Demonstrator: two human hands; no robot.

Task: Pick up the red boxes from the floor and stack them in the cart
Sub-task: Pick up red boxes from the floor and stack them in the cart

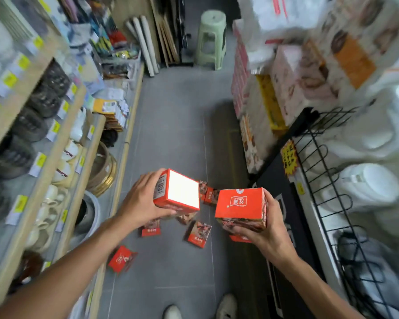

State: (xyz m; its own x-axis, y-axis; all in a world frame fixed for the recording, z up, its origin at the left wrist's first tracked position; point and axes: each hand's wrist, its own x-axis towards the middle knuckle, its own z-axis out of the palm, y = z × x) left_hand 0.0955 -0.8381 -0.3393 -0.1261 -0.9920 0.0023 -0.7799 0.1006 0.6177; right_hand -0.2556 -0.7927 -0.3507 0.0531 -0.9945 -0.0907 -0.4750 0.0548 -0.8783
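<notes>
2 red boxes are up off the floor (pixel 175 125): left hand (pixel 139 201) grips one (pixel 176 192), right hand (pixel 266 229) the other (pixel 241 207). Keep both level, then set them flush in the cart, unseen here.

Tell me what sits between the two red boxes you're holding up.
In the head view, the left hand's box and the right hand's box are apart. Through the gap, a red box on the floor shows below them; nothing else sits between.
</notes>
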